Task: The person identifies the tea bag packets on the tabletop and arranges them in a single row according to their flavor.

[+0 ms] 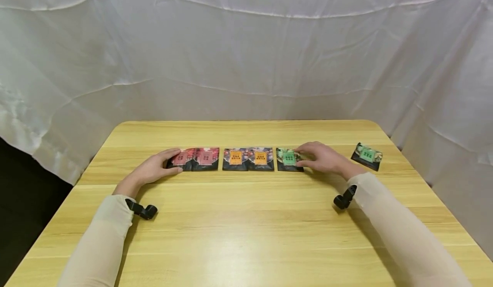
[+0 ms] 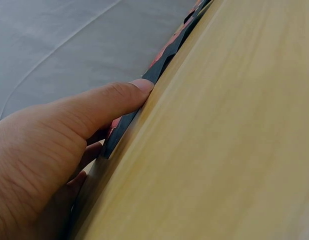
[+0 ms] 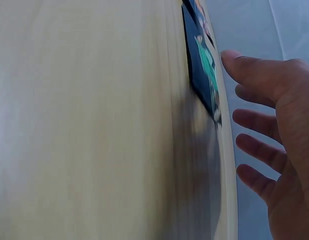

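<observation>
The print on the packets is too small to read, and both wrist views catch the packets only edge-on, the right one blurred. A row of flat, glossy dark sachets lies across the middle of the pale wooden table [image 1: 246, 218], nearer its far edge: two red packets [image 1: 194, 158], two orange packets [image 1: 248, 158] and a green packet [image 1: 288, 159]. Another green sachet [image 1: 367, 155] lies apart near the right edge. The left hand [image 1: 154, 170] lies flat at the left end of the row, fingers nearly straight, thumb tip pressed against the red packet's edge. The right hand [image 1: 325, 158] hovers over the green packet's right side, fingers spread and loosely bent; whether they touch it is unclear. Creased white cloth [image 1: 246, 56] hangs behind.
</observation>
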